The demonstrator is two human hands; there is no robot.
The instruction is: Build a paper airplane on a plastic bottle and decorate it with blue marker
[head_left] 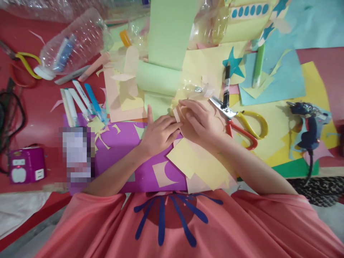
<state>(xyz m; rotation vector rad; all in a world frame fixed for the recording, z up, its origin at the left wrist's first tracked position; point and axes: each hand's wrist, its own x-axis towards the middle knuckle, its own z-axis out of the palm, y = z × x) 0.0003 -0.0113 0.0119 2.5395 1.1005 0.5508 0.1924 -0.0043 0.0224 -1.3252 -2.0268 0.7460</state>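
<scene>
Near the middle of the table my two hands meet over a small cream paper piece point(176, 115). My left hand point(161, 134) has its thumb raised and its fingers stretched to the right, their tips at the piece's edge. My right hand point(199, 120) is bent over the piece, its fingers close together and holding it; part of the paper is hidden beneath. Just beyond lies a light green paper sheet point(161, 79), curved into a roll. Beside my right hand rest scissors point(228, 113) with one yellow and one red handle. Pale yellow paper point(192, 157) lies below my wrists.
Purple paper point(113, 157) with scraps spreads at left, near markers point(80, 98) and a pixelated phone-like object point(77, 154). Plastic bottles point(77, 41) lie at the back. A glue gun point(310, 125) with a cord stands right. A black marker point(227, 86) touches the scissors.
</scene>
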